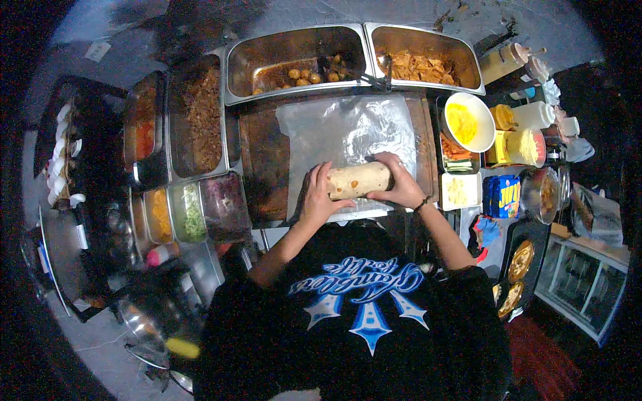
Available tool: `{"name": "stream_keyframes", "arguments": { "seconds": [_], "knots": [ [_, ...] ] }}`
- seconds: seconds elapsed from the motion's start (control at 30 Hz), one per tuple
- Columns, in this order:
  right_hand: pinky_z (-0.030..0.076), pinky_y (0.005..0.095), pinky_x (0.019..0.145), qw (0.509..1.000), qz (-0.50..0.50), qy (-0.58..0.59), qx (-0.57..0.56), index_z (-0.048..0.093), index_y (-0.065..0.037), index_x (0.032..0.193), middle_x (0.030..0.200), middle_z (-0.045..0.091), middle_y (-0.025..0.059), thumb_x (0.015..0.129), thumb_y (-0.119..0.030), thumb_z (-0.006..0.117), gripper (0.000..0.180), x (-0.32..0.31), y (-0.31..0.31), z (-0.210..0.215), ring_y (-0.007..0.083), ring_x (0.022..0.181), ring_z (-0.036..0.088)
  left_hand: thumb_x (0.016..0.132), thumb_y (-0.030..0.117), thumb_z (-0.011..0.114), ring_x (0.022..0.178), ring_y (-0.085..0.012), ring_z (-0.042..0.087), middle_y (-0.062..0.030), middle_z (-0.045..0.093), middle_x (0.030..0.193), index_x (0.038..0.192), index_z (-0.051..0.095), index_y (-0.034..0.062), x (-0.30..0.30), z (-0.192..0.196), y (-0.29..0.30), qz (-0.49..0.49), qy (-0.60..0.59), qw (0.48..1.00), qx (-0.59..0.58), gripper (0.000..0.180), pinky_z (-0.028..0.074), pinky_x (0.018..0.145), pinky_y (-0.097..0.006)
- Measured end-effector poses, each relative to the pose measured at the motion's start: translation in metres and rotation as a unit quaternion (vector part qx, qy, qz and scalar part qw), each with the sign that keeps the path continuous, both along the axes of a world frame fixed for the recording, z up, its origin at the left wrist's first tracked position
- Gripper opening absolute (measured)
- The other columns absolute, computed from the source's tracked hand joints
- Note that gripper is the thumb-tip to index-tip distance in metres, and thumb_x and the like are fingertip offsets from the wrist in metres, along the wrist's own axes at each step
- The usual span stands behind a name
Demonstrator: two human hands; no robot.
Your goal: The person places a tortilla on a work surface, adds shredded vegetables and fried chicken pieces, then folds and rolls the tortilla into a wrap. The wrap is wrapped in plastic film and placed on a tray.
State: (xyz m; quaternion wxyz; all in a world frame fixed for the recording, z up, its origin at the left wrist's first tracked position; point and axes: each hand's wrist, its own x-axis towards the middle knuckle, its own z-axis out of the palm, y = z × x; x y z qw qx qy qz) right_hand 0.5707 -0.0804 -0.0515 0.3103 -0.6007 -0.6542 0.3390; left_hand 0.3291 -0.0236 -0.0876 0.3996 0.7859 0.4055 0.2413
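Burrito point(358, 180), one, rolled, lying crosswise on foil sheet point(348, 134) over brown cutting board point(264, 157). Left hand point(317, 194) and right hand point(400, 184), two, fingers curled, gripping opposite ends. Steel pans, two: meatballs point(297, 60), shredded meat point(424, 63). White bowl point(469, 121), one, yellow filling. Blue rectangular packet point(501, 196), yellow lettering, right of board.

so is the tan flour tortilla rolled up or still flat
Rolled up: the tan flour tortilla is a closed cylinder between left hand and right hand on the foil sheet.
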Motion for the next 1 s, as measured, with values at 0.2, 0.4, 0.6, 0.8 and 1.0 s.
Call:
{"name": "stream_keyframes", "arguments": {
  "seconds": [0.2,0.4,0.6,0.8,1.0],
  "knots": [
    [0.031,0.0408,0.109,0.973,-0.220,0.068,0.018,0.044,0.000,0.134,0.134,0.047,0.0221,0.093,-0.028,0.059,0.052,-0.040,-0.015,-0.039,0.0356,0.129,0.041,0.064,0.027,0.087,0.126,-0.0407,0.042,-0.0225,0.038,0.139,0.136,0.036,0.0022,0.006,-0.011,-0.011,0.053,-0.059,0.997,0.008,0.091,0.039,0.104,-0.045],
    [0.028,0.0422,0.110,0.971,-0.231,0.051,0.037,0.042,0.000,0.135,0.138,0.043,0.0224,0.094,-0.031,0.056,0.053,-0.044,-0.016,-0.039,0.0373,0.130,0.038,0.066,0.026,0.086,0.128,-0.0412,0.040,-0.0241,0.036,0.141,0.140,0.029,0.0022,0.009,-0.021,-0.017,0.063,-0.056,0.996,0.017,0.096,0.037,0.106,-0.046],
    [0.033,0.0508,0.105,0.979,0.021,-0.189,0.075,0.048,-0.010,0.133,0.138,0.044,0.0167,0.082,-0.042,0.070,0.065,-0.003,-0.068,0.005,0.0371,0.127,0.042,0.060,0.034,0.087,0.132,-0.0395,0.037,-0.0205,0.037,0.143,0.142,0.033,0.0068,-0.010,-0.011,-0.002,-0.054,0.020,0.991,0.118,0.102,0.034,0.108,-0.046],
    [0.035,0.0504,0.099,0.926,0.119,-0.336,0.126,0.062,-0.015,0.113,0.123,0.057,0.0045,0.084,-0.018,0.053,0.031,-0.004,-0.085,-0.031,0.0245,0.116,0.051,0.059,0.052,0.081,0.136,-0.0365,0.033,-0.0137,0.037,0.146,0.134,0.045,0.0128,-0.020,-0.009,0.011,-0.140,0.077,0.965,0.206,0.092,0.027,0.111,-0.052],
    [0.037,0.0460,0.095,0.942,0.018,-0.282,0.182,0.065,-0.011,0.103,0.110,0.062,0.0055,0.076,-0.018,0.060,0.028,-0.013,-0.057,0.010,0.0254,0.105,0.056,0.060,0.062,0.075,0.137,-0.0343,0.031,-0.0103,0.039,0.145,0.108,0.062,0.0111,-0.024,0.029,0.010,-0.256,0.105,0.929,0.245,0.071,0.022,0.112,-0.056]
  ]
}}
